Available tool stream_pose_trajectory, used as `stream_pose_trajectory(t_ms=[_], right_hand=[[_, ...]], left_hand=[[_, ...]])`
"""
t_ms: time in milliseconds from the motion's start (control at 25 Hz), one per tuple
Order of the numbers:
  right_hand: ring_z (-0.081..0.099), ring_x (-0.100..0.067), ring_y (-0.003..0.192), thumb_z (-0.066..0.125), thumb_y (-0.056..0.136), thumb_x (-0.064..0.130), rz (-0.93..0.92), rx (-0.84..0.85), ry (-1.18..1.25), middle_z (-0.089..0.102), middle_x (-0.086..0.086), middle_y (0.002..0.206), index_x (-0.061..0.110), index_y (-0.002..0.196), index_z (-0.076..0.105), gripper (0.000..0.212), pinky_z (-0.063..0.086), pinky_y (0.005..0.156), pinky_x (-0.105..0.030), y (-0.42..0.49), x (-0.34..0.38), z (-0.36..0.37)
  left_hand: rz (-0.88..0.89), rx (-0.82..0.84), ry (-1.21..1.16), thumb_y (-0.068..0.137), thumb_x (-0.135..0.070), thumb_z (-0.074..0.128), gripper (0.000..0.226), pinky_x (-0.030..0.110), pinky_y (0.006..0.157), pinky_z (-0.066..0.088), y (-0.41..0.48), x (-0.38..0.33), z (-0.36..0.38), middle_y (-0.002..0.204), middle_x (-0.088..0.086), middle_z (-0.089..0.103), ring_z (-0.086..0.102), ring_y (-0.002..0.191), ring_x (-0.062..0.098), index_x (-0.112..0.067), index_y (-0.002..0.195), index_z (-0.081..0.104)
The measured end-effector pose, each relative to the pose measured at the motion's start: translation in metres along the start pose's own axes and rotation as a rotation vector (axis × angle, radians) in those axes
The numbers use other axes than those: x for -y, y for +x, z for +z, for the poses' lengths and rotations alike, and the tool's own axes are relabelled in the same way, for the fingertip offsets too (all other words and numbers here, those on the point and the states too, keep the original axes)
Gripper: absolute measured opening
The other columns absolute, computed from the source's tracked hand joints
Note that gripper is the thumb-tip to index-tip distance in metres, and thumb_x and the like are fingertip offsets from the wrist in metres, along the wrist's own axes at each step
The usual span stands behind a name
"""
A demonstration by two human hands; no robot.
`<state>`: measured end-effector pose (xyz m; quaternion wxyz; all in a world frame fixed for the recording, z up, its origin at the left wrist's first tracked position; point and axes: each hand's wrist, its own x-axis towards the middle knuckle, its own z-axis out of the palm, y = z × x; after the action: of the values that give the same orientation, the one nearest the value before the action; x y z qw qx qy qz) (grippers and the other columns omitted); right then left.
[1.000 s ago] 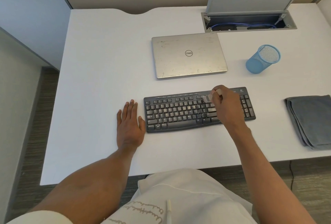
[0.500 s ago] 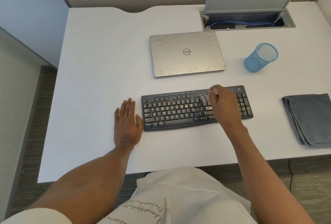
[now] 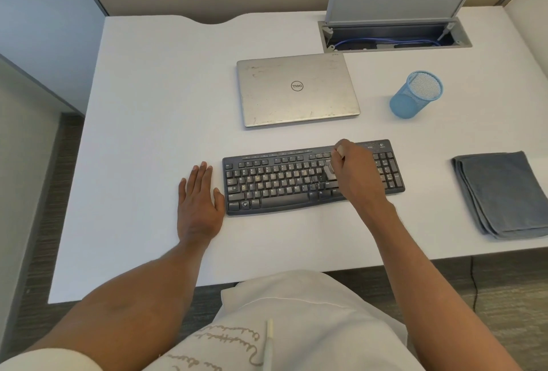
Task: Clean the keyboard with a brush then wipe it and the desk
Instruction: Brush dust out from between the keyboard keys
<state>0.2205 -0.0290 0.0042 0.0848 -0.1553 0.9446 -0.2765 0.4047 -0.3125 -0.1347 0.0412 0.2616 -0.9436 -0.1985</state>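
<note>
While your right hand [image 3: 357,176] grips the brush [image 3: 329,171], left hand [image 3: 199,203] flat, hard strokes may skid the keyboard [image 3: 278,182].

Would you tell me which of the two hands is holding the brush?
The right hand: it grips the brush over the right half of the keyboard, while the left hand lies flat on the desk beside its left end, holding nothing.

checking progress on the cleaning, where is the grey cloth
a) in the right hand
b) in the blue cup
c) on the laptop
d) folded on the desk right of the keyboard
d: the cloth lies folded on the desk, right of the keyboard, untouched.
</note>
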Motion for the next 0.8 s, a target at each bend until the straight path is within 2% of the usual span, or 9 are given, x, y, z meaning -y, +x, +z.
stream_pose_trajectory(t_ms=[120, 280, 360, 440, 600, 640, 720, 800], right_hand=[[0.058, -0.031, 0.073, 0.042, 0.105, 0.015, -0.008, -0.012, 0.006, 0.060, -0.008, 0.078, 0.010, 0.086, 0.054, 0.023, 0.048, 0.061, -0.047, 0.005, 0.004, 0.003], [0.060, -0.029, 0.071, 0.041, 0.106, 0.017, 0.045, 0.080, -0.064, 0.062, -0.009, 0.080, 0.007, 0.090, 0.056, 0.024, 0.045, 0.057, -0.043, 0.008, -0.003, 0.007], [0.060, -0.024, 0.069, 0.042, 0.107, 0.018, 0.059, 0.120, -0.130, 0.063, -0.009, 0.080, 0.006, 0.091, 0.057, 0.026, 0.040, 0.054, -0.034, 0.009, -0.007, 0.005], [0.055, -0.019, 0.065, 0.042, 0.106, 0.015, 0.048, 0.112, -0.118, 0.064, -0.011, 0.079, 0.004, 0.089, 0.058, 0.026, 0.037, 0.053, -0.031, 0.012, -0.002, -0.001], [0.049, -0.014, 0.060, 0.045, 0.103, 0.007, 0.029, 0.021, 0.180, 0.064, -0.019, 0.083, -0.004, 0.094, 0.061, 0.022, 0.037, 0.050, -0.009, 0.028, 0.021, -0.009], [0.050, -0.013, 0.058, 0.046, 0.103, 0.005, 0.016, 0.044, 0.222, 0.065, -0.016, 0.082, -0.003, 0.095, 0.064, 0.022, 0.038, 0.050, -0.007, 0.033, 0.026, -0.008], [0.056, -0.004, 0.055, 0.048, 0.104, 0.006, -0.022, 0.161, 0.211, 0.067, 0.001, 0.081, 0.009, 0.097, 0.070, 0.023, 0.039, 0.045, -0.011, 0.037, 0.032, -0.004], [0.051, -0.005, 0.051, 0.048, 0.105, 0.010, -0.077, 0.272, 0.118, 0.066, 0.007, 0.083, 0.019, 0.096, 0.071, 0.025, 0.036, 0.042, -0.013, 0.039, 0.028, 0.000]], left_hand=[[-0.002, -0.013, -0.009, 0.104, -0.037, 0.026, 0.066, 0.040, 0.134, 0.003, 0.000, 0.000, -0.001, 0.175, -0.002, 0.025, 0.013, 0.163, 0.012, -0.014, 0.165, 0.034], [0.000, -0.016, -0.007, 0.104, -0.036, 0.026, 0.066, 0.040, 0.134, 0.003, 0.000, 0.000, -0.001, 0.175, -0.002, 0.025, 0.013, 0.163, 0.012, -0.014, 0.165, 0.034], [-0.002, -0.022, -0.013, 0.104, -0.036, 0.027, 0.065, 0.041, 0.134, 0.004, -0.001, 0.000, -0.001, 0.175, -0.002, 0.026, 0.013, 0.163, 0.012, -0.014, 0.165, 0.034], [-0.001, -0.022, -0.013, 0.104, -0.036, 0.027, 0.065, 0.041, 0.134, 0.005, -0.001, 0.000, -0.001, 0.175, -0.002, 0.026, 0.013, 0.163, 0.012, -0.014, 0.165, 0.034], [0.001, -0.009, -0.003, 0.104, -0.035, 0.029, 0.064, 0.041, 0.134, 0.004, 0.000, 0.001, 0.000, 0.175, -0.002, 0.025, 0.012, 0.163, 0.012, -0.014, 0.165, 0.033], [0.001, -0.009, -0.001, 0.105, -0.035, 0.029, 0.064, 0.041, 0.134, 0.004, 0.000, 0.002, 0.000, 0.175, -0.003, 0.025, 0.012, 0.163, 0.012, -0.015, 0.165, 0.033], [0.003, -0.007, -0.004, 0.105, -0.036, 0.028, 0.065, 0.041, 0.134, 0.004, 0.000, 0.001, -0.001, 0.176, -0.003, 0.024, 0.011, 0.164, 0.011, -0.015, 0.166, 0.032], [0.002, -0.001, -0.003, 0.104, -0.036, 0.027, 0.065, 0.041, 0.134, 0.003, 0.000, 0.001, -0.001, 0.176, -0.003, 0.023, 0.010, 0.164, 0.011, -0.015, 0.166, 0.032]])
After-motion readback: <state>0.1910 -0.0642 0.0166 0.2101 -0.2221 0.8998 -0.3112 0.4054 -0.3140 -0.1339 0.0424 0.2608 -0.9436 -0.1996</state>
